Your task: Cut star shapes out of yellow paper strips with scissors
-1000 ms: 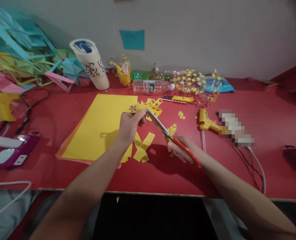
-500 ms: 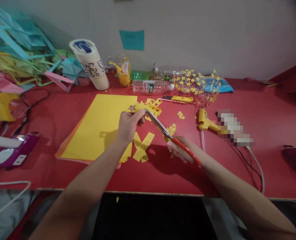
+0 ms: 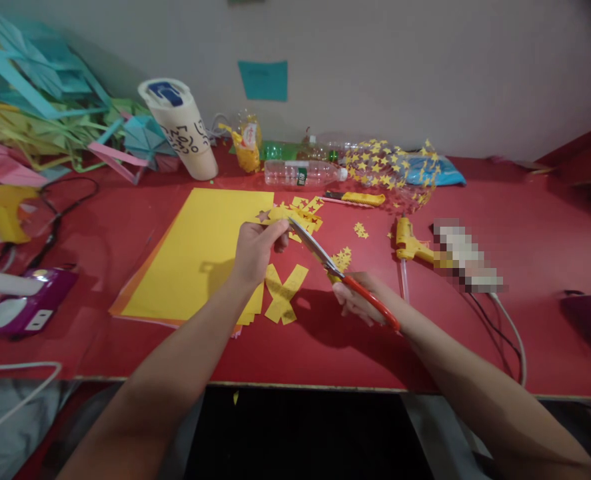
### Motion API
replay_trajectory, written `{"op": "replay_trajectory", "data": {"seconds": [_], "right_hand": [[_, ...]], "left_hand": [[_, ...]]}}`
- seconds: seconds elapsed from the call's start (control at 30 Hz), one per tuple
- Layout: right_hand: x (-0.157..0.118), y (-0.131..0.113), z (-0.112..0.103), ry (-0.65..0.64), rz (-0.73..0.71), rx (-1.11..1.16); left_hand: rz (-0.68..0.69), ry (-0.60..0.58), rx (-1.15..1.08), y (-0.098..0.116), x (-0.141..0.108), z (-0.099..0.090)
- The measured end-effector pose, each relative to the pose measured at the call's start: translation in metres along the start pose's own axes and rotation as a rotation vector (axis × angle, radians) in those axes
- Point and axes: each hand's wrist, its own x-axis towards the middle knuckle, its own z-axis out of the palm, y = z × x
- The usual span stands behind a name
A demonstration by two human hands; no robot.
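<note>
Dim light; soft shadow below right hand (image 3: pixel 354 304) on red tabletop (image 3: pixel 550 233); edges stretched; pixelated patch (image 3: pixel 468 257) mid-right; upper-right corner dark.

Red table (image 3: pixel 345 363) carries a yellow-topped paper stack (image 3: pixel 210 233), crossed yellow strips (image 3: pixel 285 293) just beside its right edge, small star pile (image 3: pixel 360 231) farther right. Back: white tumbler (image 3: pixel 195 155), clear bottle (image 3: pixel 281 173) on its side, cutter (image 3: pixel 362 199) in front. Glue gun (image 3: pixel 409 247) lies right.

Tumbler lettering (image 3: pixel 182 139), bottle label (image 3: pixel 302 177), neither legible
</note>
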Motion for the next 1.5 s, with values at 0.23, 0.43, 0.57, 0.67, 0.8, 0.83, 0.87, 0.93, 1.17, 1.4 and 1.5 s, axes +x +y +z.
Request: {"op": "replay_trajectory", "data": {"seconds": [0.23,0.43,0.57,0.67,0.8,0.83,0.87,0.93,1.17,1.4,1.5], "right_hand": [[0.000,0.000,0.000,-0.001,-0.006,0.009],[0.001,0.002,0.000,-0.003,-0.008,-0.020],[0.001,0.003,-0.001,-0.011,-0.037,-0.013],[0.001,0.003,-0.002,-0.025,-0.070,0.005],[0.002,0.004,-0.002,-0.041,-0.080,-0.004],[0.002,0.005,-0.002,-0.045,-0.085,-0.003],[0.002,0.005,-0.001,-0.050,-0.095,0.004],[0.002,0.007,0.000,-0.061,-0.121,0.023],[0.001,0.013,0.003,-0.053,-0.164,0.044],[0.001,0.012,0.005,-0.035,-0.137,0.035],[0.001,0.011,0.006,-0.035,-0.141,0.039]], "left_hand": [[0.007,-0.004,-0.010,0.000,0.000,0.000],[-0.001,-0.005,-0.031,0.000,0.001,-0.002],[0.005,0.050,-0.031,-0.002,0.004,-0.003],[0.000,0.066,-0.031,-0.003,0.003,-0.003],[-0.013,0.010,-0.048,-0.004,0.000,-0.002],[-0.010,0.005,-0.054,-0.004,-0.001,-0.002],[-0.005,0.001,-0.057,-0.004,-0.002,-0.001],[0.011,0.000,-0.053,-0.004,-0.004,0.000],[0.043,-0.028,-0.022,-0.006,-0.009,0.007],[0.091,-0.017,0.036,-0.004,-0.013,0.012],[0.092,-0.025,0.034,-0.006,-0.013,0.011]]}}
